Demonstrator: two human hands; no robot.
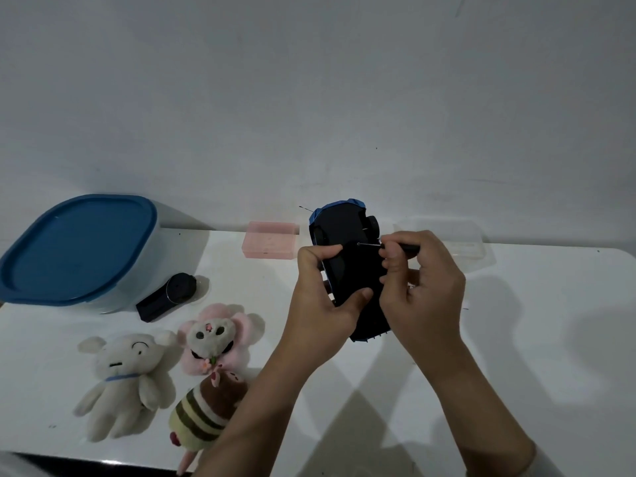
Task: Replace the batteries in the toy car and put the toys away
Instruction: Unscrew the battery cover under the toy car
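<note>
Both hands busy | your left hand point(321, 294) grips upturned toy car point(347, 266) | right hand point(421, 287) pinches screwdriver point(395, 246), tip apparently meeting underside, crosswise to car's length.

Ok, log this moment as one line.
left hand holds toy car underside up | right hand screwdriver on underside | container lidded

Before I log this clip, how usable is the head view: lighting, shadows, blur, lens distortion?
Head view: dim, bluish light; the toy car underside is almost featureless black, so the screw is unreadable. Soft double shadows fall from both arms across the white table. Wide-angle bending bows the table's far edge and stretches the blue-lidded bin. Slight softness on the plush toys; no harsh glare.
</note>
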